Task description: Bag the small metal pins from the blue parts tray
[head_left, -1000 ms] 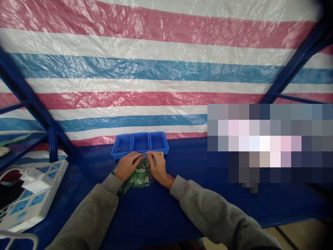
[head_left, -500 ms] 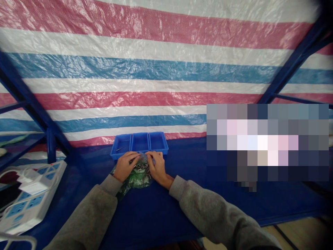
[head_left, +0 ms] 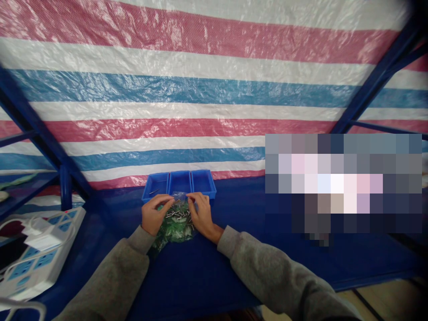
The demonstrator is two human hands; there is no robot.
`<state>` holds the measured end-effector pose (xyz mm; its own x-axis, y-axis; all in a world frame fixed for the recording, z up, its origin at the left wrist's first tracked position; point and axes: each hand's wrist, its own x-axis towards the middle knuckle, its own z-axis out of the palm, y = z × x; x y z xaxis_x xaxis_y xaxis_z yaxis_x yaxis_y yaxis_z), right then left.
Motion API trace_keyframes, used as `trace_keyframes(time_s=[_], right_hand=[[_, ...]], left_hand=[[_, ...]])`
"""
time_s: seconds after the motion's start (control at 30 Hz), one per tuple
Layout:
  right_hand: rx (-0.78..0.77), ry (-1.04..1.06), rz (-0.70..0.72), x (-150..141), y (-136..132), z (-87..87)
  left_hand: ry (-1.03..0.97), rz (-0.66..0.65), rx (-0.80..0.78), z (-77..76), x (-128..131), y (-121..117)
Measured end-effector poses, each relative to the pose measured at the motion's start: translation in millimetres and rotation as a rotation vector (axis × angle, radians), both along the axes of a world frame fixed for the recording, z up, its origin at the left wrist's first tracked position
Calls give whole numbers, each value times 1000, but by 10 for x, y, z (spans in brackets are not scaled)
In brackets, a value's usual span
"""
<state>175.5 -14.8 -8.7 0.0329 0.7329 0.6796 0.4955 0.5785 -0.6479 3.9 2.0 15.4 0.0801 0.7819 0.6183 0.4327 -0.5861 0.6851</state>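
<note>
A clear plastic bag (head_left: 176, 232) with green markings lies on the blue table between my hands. Many small metal screw-like pieces (head_left: 178, 215) show in its upper half. My left hand (head_left: 155, 215) is at the bag's upper left, thumb and fingers closed on its top edge. On the upper right, my right hand (head_left: 201, 216) pinches the same edge between thumb and fingers. The clear top of the bag (head_left: 179, 195) spans the gap between my fingertips. Just behind are three joined blue bins; the left bin (head_left: 157, 183) holds a thin metal piece.
The middle bin (head_left: 179, 182) and right bin (head_left: 202, 183) stand against a striped tarp (head_left: 200, 102). A white power strip (head_left: 50, 263) with plugs and cables sits at the left. Blue frame posts (head_left: 66, 187) flank the table (head_left: 200, 276). A pixelated patch hides the right side.
My left hand has shifted slightly left and now sits farther from the right one. More of the bag's top and the metal pieces shows between them. My right hand has barely moved.
</note>
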Motion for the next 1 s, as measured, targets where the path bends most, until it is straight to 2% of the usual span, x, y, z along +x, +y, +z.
trace_keyframes(time_s=[0.2, 0.5, 0.63, 0.8, 1.0], right_hand=[[8, -23, 14, 3, 21, -36], [14, -72, 40, -5, 12, -37], [8, -58, 41, -9, -4, -20], [20, -75, 60, -11, 5, -40], [32, -96, 78, -12, 4, -64]], left_hand=[[-231, -101, -128, -59, 23, 4], [-264, -163, -200, -44, 98, -58], [-105, -212, -239, -85, 70, -24], [62, -157, -180, -102, 52, -5], [214, -89, -94, -26, 67, -44]])
